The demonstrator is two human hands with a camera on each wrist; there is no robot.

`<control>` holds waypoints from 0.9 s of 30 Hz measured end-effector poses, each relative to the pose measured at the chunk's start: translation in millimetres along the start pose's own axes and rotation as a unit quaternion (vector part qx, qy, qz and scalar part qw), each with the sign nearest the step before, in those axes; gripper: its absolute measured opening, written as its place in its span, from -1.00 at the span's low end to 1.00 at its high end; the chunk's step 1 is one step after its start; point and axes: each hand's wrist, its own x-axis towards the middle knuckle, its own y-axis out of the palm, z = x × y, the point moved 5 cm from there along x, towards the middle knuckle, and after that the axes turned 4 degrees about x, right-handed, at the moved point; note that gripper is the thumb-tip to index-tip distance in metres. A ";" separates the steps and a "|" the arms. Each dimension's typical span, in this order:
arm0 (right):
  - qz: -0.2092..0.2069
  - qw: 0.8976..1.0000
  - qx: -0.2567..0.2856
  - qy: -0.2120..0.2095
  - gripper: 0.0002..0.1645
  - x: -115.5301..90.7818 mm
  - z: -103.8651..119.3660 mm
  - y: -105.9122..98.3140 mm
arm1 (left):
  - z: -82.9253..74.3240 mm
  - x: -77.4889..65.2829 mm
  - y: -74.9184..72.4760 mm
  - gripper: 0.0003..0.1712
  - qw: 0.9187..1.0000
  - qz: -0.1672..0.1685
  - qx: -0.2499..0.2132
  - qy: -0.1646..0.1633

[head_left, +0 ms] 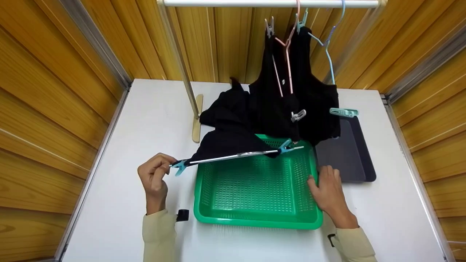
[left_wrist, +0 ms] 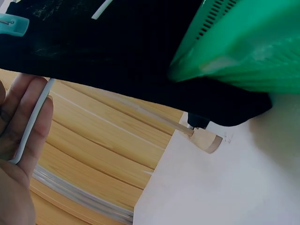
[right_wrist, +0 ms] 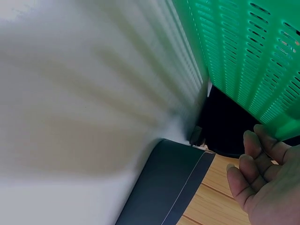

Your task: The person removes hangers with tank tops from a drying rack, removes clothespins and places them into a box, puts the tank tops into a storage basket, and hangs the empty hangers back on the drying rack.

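Note:
A black garment (head_left: 233, 143) hangs from a white hanger (head_left: 233, 156) tilted over a green basket (head_left: 258, 221). Light blue clothespins (head_left: 180, 167) clip the cloth near both ends of the bar. My left hand (head_left: 154, 174) holds the hanger's left end beside one clothespin; in the left wrist view a white wire (left_wrist: 33, 117) crosses its fingers. At the basket's right rim, my right hand (head_left: 329, 191) grips with the thumb over the edge and the fingers outside. From the right wrist, those fingers (right_wrist: 251, 176) curve beside the perforated wall.
Black tops (head_left: 309, 72) hang behind the basket from a white rail (head_left: 269, 3) on pink and blue hangers, with clothespins. A dark grey tray (head_left: 355, 153) lies right of the basket. The rack's wooden foot (head_left: 196, 120) stands on the white table (head_left: 145, 120). Wood-patterned walls enclose the table.

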 end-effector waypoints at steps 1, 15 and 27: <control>0.000 1.000 0.000 0.000 -0.58 -0.1 0.0 0.0 | -0.5 0.7 1.8 -0.71 1.000 0.002 -0.001 0.005; 0.003 1.000 0.004 0.014 -0.57 -0.5 -1.9 -0.2 | -3.2 3.5 23.2 -0.71 0.998 0.029 -0.026 0.045; -0.004 1.000 0.011 0.008 -0.59 -0.4 -1.8 0.2 | 2.2 2.6 36.2 -0.72 0.998 0.041 -0.037 0.039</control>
